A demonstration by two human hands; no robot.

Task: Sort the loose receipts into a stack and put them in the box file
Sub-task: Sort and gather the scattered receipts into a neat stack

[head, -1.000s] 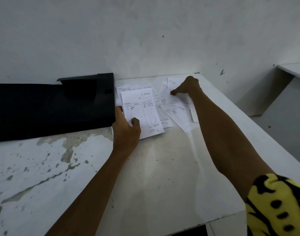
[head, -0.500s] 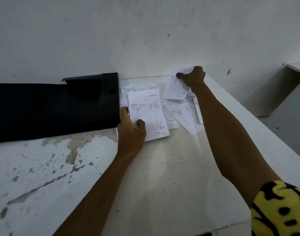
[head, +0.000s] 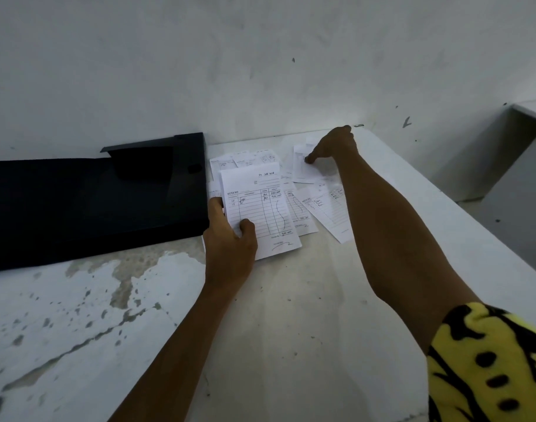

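The right hand [head: 333, 147], raised a moment ago, now brings its pinched receipt [head: 301, 173] down, well right of the box file [head: 108, 202]. It likely joins the stack [head: 260, 205], pinched by the left hand [head: 230, 248] just beside that file.

1. The box file [head: 93, 202] is black, lies flat on the left, and has a flap raised at its far right corner.
2. 1 white ruled receipt [head: 257, 208], headed "NOTA NO" and handwritten, is held by the left hand [head: 230, 248] with the thumb on its face, just beside the box file's right edge.
3. The loose receipts [head: 324, 208] lie overlapped to its right and behind it.
4. The far receipt [head: 303, 175] is blurred and pinched near its top by the right hand [head: 333, 147].
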